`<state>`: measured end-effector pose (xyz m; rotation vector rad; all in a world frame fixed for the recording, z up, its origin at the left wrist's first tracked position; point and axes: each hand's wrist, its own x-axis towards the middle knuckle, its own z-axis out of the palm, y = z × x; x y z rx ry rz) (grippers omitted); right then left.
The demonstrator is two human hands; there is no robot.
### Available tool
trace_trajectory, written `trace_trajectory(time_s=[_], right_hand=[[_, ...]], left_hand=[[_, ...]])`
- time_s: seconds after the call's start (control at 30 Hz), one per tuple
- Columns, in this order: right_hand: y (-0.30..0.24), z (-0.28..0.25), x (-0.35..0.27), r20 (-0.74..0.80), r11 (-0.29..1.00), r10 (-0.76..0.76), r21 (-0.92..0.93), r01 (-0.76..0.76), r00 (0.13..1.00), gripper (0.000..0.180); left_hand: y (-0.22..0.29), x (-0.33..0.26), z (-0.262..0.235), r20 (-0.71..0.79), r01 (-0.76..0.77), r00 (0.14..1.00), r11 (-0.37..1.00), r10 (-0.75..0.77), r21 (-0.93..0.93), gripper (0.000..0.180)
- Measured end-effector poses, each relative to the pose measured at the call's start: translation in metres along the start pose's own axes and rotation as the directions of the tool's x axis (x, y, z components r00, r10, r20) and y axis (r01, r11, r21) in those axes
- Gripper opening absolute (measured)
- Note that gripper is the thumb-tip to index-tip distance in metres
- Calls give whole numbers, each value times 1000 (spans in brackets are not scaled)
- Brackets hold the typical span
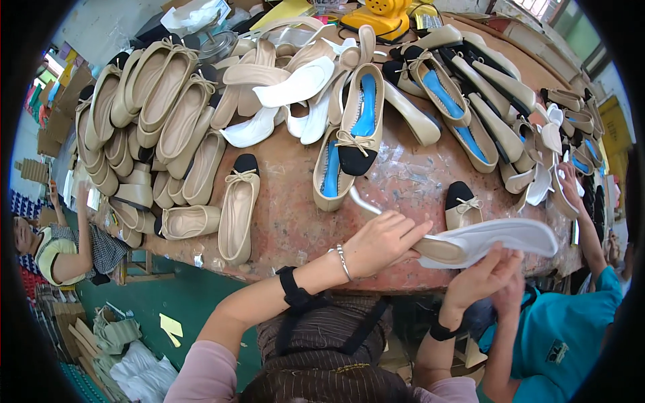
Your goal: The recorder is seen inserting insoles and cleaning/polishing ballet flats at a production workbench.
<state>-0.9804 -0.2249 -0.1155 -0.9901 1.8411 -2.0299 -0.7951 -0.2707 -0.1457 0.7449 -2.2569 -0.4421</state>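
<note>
My left hand [390,243] is closed, pinching the beige heel end of an insole [521,234] whose other visible face is white. From below, the fingers of my right hand [480,274] grip its near edge; the insole is tilted above the table's front edge. Partly covered behind it, a beige flat shoe [463,205] with a black toe and a bow sits on the table. A thin white strip [365,201] shows just beyond my left hand; I cannot tell whether that hand touches it. Farther left stands another flat shoe [239,208].
Beige flats [151,87] crowd the table's left; loose insoles [295,82] lie at the back. Shoes with blue inside [365,104] stand mid-table, more at right. A yellow machine [379,19] stands behind. One person in teal [571,329] is close at right, another person [64,252] at left.
</note>
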Motion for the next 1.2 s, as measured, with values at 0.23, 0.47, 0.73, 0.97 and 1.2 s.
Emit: trace_trajectory(time_s=[0.23,0.47,0.73,0.97,1.2], right_hand=[[12,-10,30,26,997,-1,81,-1,1000,23],[54,-34,64,-130,982,-116,-166,93,985,28],[42,-83,69,81,876,324,351,-331,943,43],[56,-76,7,518,483,540,455,-748,664,51],[49,-28,-27,786,272,533,190,-943,313,57]], left_hand=[[26,10,0,-20,-184,982,971,189,155,27],[43,28,-9,17,-193,981,977,192,88,23],[4,85,-1,-232,127,961,984,-153,-121,87],[-115,58,-58,218,372,809,762,-546,530,113],[-85,49,-111,438,579,752,811,-492,-85,100]])
